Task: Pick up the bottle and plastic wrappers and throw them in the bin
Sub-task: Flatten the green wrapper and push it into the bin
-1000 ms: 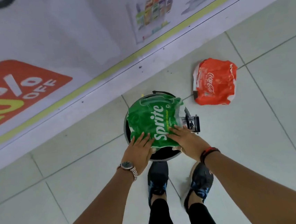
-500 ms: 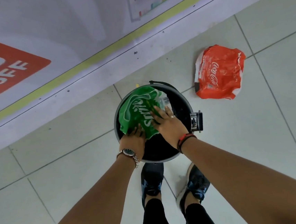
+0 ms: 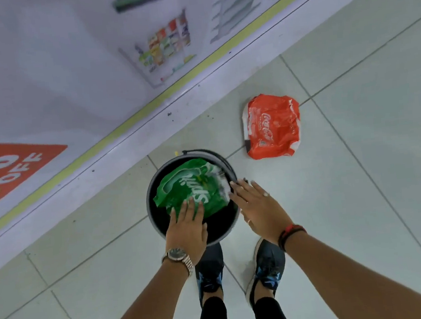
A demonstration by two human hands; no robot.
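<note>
Green Sprite wrapper [image 3: 190, 188] lying inside the black bin [image 3: 155, 216], crumpled below the rim. My left hand [image 3: 186, 229] lies flat on it, fingers [image 3: 187, 206] released; my right hand [image 3: 258, 210] hovers at the bin's right edge, fingers spread, grasping nothing. Red Coca-Cola wrapper [image 3: 271, 126] lies on the tiled floor [image 3: 359, 170], near the bin, not yet collected. No bottle visible; I cannot tell its whereabouts

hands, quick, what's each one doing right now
Left hand: open, fingers flat on the green wrapper in the bin.
Right hand: open, holding nothing.
</note>
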